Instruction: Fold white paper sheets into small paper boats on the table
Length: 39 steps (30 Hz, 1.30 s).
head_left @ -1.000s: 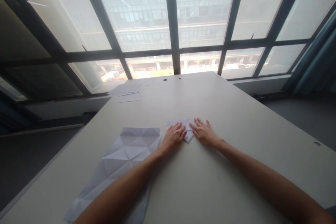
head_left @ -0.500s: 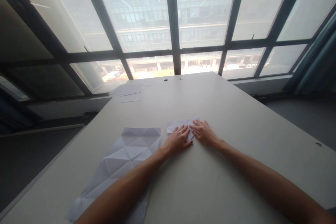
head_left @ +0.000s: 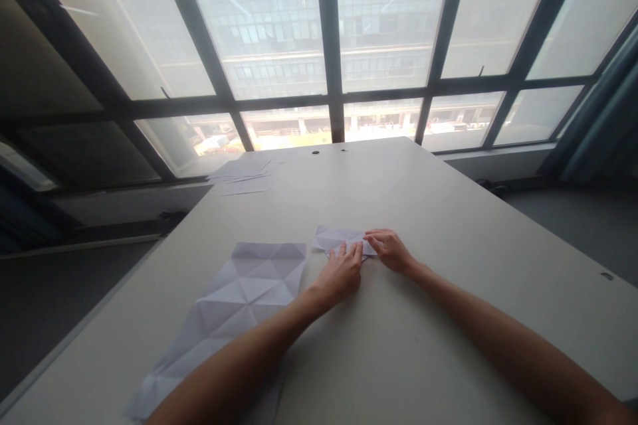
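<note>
A small sheet of folded white paper [head_left: 329,236] lies on the table in front of me, with creases across it. My left hand [head_left: 343,272] rests on its near edge, fingers stretched out and pressing down on it. At the paper's right end, my right hand [head_left: 391,251] has its thumb and fingers closed on the corner. Part of that end is hidden under the fingers. Beside my left forearm is a larger creased white sheet [head_left: 249,285] with a pattern of triangular folds, partly covered by the arm.
Several loose white sheets [head_left: 244,176] lie at the far left of the white table [head_left: 448,232]. A dark round hole [head_left: 316,153] is near its far edge. Large framed windows [head_left: 279,26] stand beyond, with a blue curtain [head_left: 598,113] at the right.
The small paper has turned slightly and more of its top shows. My left hand has drawn back toward its near edge. My right hand's fingers have closed from spread to gripping the right end.
</note>
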{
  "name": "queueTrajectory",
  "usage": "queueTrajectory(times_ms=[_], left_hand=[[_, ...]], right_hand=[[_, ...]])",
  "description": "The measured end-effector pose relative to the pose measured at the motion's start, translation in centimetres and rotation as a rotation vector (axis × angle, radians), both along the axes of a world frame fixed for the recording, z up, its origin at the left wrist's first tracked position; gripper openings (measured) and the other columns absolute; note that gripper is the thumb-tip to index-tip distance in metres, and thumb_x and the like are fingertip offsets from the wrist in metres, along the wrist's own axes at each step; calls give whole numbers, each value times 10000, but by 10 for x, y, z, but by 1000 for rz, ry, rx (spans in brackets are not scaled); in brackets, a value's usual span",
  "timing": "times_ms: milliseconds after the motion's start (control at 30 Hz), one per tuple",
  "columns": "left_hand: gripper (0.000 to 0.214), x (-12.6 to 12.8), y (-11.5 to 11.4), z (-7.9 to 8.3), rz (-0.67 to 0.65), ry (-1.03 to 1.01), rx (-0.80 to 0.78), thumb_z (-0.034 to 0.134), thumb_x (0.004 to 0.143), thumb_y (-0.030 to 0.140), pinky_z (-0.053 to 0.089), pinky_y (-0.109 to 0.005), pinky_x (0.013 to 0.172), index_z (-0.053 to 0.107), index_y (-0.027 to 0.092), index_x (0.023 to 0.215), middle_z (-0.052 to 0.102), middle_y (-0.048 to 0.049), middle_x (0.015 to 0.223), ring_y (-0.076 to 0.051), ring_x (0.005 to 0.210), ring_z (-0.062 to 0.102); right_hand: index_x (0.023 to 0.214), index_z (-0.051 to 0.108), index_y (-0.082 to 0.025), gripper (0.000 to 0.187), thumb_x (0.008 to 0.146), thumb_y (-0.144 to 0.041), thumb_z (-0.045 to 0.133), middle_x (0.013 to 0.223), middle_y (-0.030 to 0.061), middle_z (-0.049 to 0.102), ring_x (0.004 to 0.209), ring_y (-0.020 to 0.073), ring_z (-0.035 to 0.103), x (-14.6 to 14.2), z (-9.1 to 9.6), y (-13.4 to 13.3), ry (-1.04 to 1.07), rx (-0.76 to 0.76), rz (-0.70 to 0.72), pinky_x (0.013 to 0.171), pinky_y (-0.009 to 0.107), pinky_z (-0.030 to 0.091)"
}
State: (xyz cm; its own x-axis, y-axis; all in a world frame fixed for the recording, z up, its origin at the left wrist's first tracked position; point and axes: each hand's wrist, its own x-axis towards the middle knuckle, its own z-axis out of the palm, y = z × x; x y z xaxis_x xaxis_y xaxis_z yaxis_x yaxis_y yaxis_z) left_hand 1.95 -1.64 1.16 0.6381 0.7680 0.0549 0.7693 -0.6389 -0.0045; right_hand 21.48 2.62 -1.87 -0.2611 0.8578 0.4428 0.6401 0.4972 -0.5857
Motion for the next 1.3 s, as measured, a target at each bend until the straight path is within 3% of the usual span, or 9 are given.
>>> queueTrajectory(times_ms=[233, 500, 600, 700, 833, 900, 967, 1100, 1300], left_hand=[[544, 0, 0, 9, -10, 38, 77, 345, 900, 42, 438, -465, 995, 371, 125, 1437, 453, -211, 1427, -317, 1293, 471], [378, -4, 6, 17, 145, -130, 60, 400, 918, 75, 506, -343, 827, 583, 165, 1236, 648, -151, 1158, -254, 1058, 613], [368, -11, 16, 23, 243, -388, 38, 391, 962, 167, 486, -359, 833, 581, 236, 1270, 692, -119, 1081, -255, 993, 642], [336, -13, 25, 30, 306, -856, -39, 427, 977, 336, 466, -365, 857, 621, 250, 1237, 707, -102, 1058, -266, 982, 643], [376, -6, 33, 29, 194, -1576, -352, 531, 918, 450, 484, -335, 840, 661, 153, 1108, 711, -95, 1013, -238, 933, 639], [413, -1, 34, 24, 199, -1808, -521, 594, 873, 469, 496, -326, 832, 638, 143, 1123, 705, -96, 1033, -224, 932, 641], [452, 1, 34, 17, 255, -1913, -640, 645, 832, 465, 506, -313, 823, 616, 154, 1158, 697, -98, 1067, -217, 952, 641], [406, -2, 40, 5, 330, -1925, -758, 686, 785, 395, 524, -295, 788, 637, 152, 1106, 706, -91, 1041, -205, 924, 653], [338, -26, 61, -2, 415, -1876, -833, 773, 676, 253, 548, -284, 748, 661, 120, 966, 717, -96, 986, -172, 819, 668]], right_hand=[[939, 772, -287, 361, 965, -454, 453, 1165, 70, 700, 1182, 259, 561, -1, 0, -2, -78, -5, 46, 1057, 463, 316], [958, 759, -244, 426, 971, -494, 414, 1083, 77, 722, 1077, 253, 621, -2, 6, -6, 196, -8, 162, 992, 435, 422], [1162, 673, -230, 398, 967, -482, 434, 1173, 91, 683, 1111, 245, 607, -2, 12, -6, 496, 60, -11, 986, 428, 445], [1316, 544, -220, 499, 913, -514, 526, 1307, 124, 593, 1178, 264, 560, 0, 15, -2, 707, 90, -140, 977, 444, 458], [1338, 509, -216, 635, 818, -556, 637, 1281, 135, 606, 1106, 280, 605, -2, 12, 2, 870, -208, -22, 894, 429, 514], [1276, 566, -210, 610, 777, -539, 686, 1196, 121, 656, 1011, 276, 645, -7, 10, 0, 939, -367, 58, 818, 406, 543], [1150, 644, -176, 548, 716, -492, 755, 1048, 111, 704, 866, 258, 670, -14, 9, -4, 985, -452, 62, 715, 376, 556], [914, 706, -133, 400, 672, -440, 790, 761, 74, 704, 613, 197, 633, -18, 12, -8, 962, -440, 6, 533, 306, 497], [793, 706, -130, 296, 665, -388, 776, 621, 46, 684, 511, 142, 584, 10, 18, 1, 739, -578, 58, 445, 234, 407]])
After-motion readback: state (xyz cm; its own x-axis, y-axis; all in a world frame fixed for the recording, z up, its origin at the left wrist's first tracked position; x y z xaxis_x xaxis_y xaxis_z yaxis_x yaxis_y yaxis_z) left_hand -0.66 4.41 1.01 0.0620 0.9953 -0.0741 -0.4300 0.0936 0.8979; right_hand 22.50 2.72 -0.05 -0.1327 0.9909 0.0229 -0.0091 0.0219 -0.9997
